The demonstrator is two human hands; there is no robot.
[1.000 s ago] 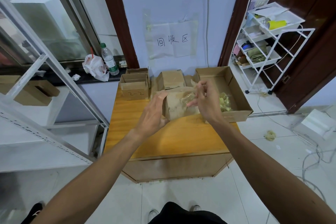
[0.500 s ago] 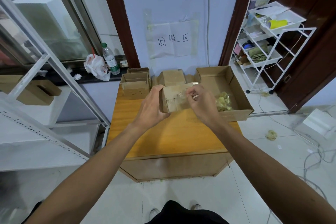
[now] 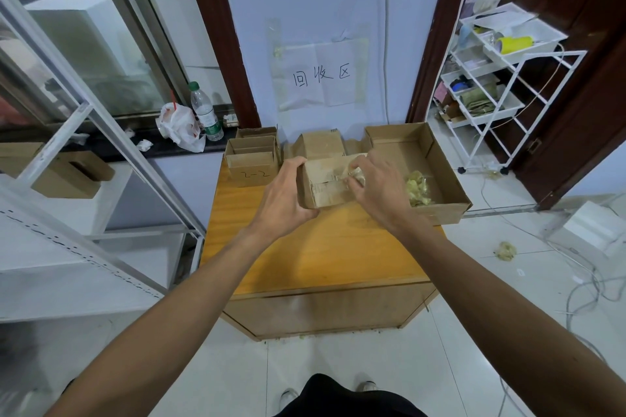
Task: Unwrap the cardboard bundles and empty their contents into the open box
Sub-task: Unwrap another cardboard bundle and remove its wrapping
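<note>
- Since a second ago the brown cardboard bundle (image 3: 327, 186) has been turned from a tilted hold, with slack film over its top, to long side level. The right hand (image 3: 381, 189) has dropped from the top to the bundle's right end.
- The bundle sits over the far part of the orange wooden table (image 3: 321, 257), just left of the open box. Cannot tell if its underside touches the tabletop.
- The left hand (image 3: 283, 195) grips the bundle's left end, fingers curled over the top edge and thumb along the near lower corner.
- The right hand's fingers (image 3: 352, 166) are bent in a pinch on a wad of clear film wrap (image 3: 356, 175) at the upper right corner. The film itself is hard to make out.
- Step in hand, my read: still unwrapping. The bundle looks closed and nothing is being tipped out.
- The shallow open brown cardboard box (image 3: 443, 215) is just beside the right hand, with a small heap of pale yellow-green scraps (image 3: 418, 188) inside.
- Next move calls for pulling the film clear while the left hand steadies the bundle. Then open the cardboard and shift it right over the box before tipping.
- Behind: a small cardboard box marked "2-2" (image 3: 252, 166) and another cardboard piece (image 3: 321, 145) against the wall.
</note>
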